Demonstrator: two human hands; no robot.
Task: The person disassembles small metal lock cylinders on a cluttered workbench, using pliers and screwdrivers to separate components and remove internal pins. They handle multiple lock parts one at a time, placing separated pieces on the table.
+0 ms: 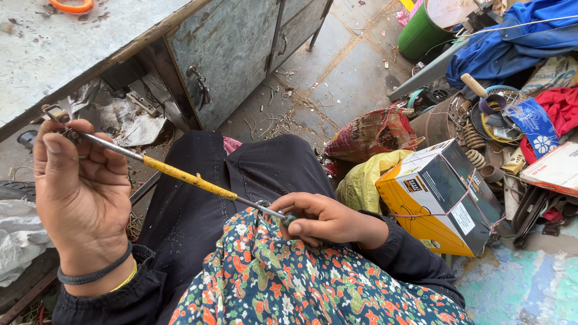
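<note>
Your left hand [81, 180] pinches the metal tip of a yellow-sleeved rod [180, 174], while your right hand [325, 219] closes its fingers on the other end, hiding it. The rod slants across your lap above the floral cloth [301, 283]; a yellow box [439, 198] sits near, amid clutter that is hard to make out.

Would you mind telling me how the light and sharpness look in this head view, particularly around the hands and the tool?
Head view: soft, even daylight, with no hard shadows or glare; the left hand, right hand and the yellow-sleeved tool between them are sharp; the yellow and black box is crisp too; wide-lens distortion bends the metal cabinet toward the edges; under the tabletop it goes dim.
</note>
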